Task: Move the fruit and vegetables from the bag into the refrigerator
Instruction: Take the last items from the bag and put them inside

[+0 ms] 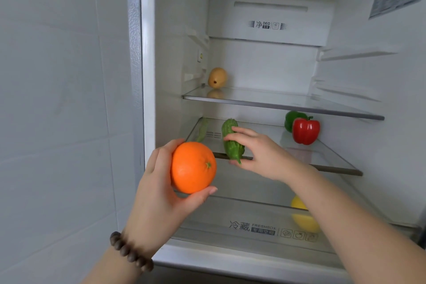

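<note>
At lower centre-left, the left hand (159, 182) cups a round orange fruit (193, 167), not yet shelved. Mid-frame, the right hand (260, 154) grips a bumpy green cucumber (231, 140) at the middle glass shelf (334, 168). Already stored: yellowish pear (217, 77), red pepper (306, 131), green pepper (291, 120), possibly a lemon (303, 217). The bag is unseen.

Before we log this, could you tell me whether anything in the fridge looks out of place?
Nothing stands out. The cucumber overhangs the lower shelf's front edge, but the right hand is holding it.
</note>
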Action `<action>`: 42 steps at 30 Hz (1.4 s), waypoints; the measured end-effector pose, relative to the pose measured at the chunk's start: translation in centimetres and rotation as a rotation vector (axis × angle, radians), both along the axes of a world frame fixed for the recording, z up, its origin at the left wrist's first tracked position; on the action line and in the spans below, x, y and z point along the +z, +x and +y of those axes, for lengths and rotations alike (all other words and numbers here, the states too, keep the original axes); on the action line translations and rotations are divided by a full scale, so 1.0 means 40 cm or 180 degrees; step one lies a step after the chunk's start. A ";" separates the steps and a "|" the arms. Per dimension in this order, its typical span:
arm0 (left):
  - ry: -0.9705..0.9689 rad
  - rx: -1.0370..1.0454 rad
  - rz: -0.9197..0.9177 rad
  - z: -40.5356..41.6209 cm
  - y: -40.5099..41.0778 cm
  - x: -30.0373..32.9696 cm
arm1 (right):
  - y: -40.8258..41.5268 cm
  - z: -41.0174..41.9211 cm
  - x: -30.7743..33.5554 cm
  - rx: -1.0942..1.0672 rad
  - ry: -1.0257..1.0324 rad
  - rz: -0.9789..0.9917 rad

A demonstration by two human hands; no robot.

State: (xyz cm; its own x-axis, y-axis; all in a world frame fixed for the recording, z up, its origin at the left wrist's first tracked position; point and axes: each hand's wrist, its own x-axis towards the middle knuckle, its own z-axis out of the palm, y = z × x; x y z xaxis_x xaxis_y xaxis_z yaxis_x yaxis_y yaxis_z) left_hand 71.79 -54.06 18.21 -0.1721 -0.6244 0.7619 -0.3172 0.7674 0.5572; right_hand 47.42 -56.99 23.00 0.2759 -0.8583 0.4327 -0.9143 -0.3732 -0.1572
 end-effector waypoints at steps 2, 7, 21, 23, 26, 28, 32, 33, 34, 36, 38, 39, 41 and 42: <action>0.0031 0.0044 -0.0034 -0.001 0.004 -0.003 | -0.001 -0.045 0.013 0.0006 0.0044 0.0018; 0.0127 0.0121 -0.0126 -0.003 0.012 -0.009 | 0.002 -0.155 0.022 -0.0002 0.0251 -0.0030; 0.0190 0.0081 -0.0118 0.003 -0.005 -0.011 | -0.016 -0.166 0.011 -0.0269 0.0778 -0.0125; 0.0202 -0.0016 -0.0096 0.007 -0.017 -0.006 | -0.026 -0.140 0.012 -0.0297 0.0780 -0.0176; 0.0234 -0.0127 -0.0088 0.016 -0.041 0.005 | -0.042 -0.092 0.016 -0.0377 0.0694 -0.0201; 0.0224 -0.0218 -0.0025 0.023 -0.056 0.014 | -0.052 -0.057 0.021 -0.0469 0.0596 -0.0211; 0.0216 -0.0538 0.0035 0.043 -0.087 0.020 | -0.065 0.037 0.022 -0.0797 0.0277 -0.0300; 0.0222 -0.0627 0.0032 0.048 -0.097 0.019 | -0.065 0.069 0.020 -0.0916 0.0175 -0.0352; 0.0225 -0.0711 0.0044 0.053 -0.108 0.018 | -0.065 0.104 0.016 -0.1057 0.0077 -0.0403; 0.0215 -0.0877 0.0113 0.062 -0.136 0.015 | -0.065 0.183 0.003 -0.1337 -0.0098 -0.0469; 0.0222 -0.1128 0.0182 0.078 -0.170 0.015 | -0.059 0.272 -0.014 -0.1590 -0.0266 -0.0433; 0.0226 -0.1285 0.0187 0.092 -0.189 0.015 | -0.056 0.318 -0.022 -0.1726 -0.0332 -0.0377; 0.0248 -0.1633 0.0177 0.129 -0.234 0.013 | -0.048 0.417 -0.037 -0.2073 -0.0421 -0.0248; 0.0289 -0.1825 0.0178 0.152 -0.260 0.011 | -0.046 0.468 -0.045 -0.2269 -0.0438 -0.0196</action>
